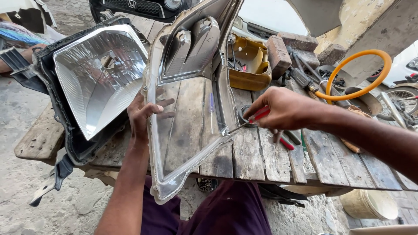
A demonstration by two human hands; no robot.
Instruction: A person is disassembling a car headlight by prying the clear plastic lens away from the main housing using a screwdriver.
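My left hand holds a clear headlight lens cover upright, fingers spread behind the transparent plastic. My right hand grips a red-handled screwdriver; its metal tip touches the lens cover's right edge near the lower part of the rim. To the left, a headlight housing with a shiny silver reflector in a black casing leans on the edge of the wooden table.
On the table lie a purple-handled screwdriver, a yellow plastic container, bricks, an orange hose, metal tools and a round tin. A bucket stands on the ground at lower right. Parked cars are behind.
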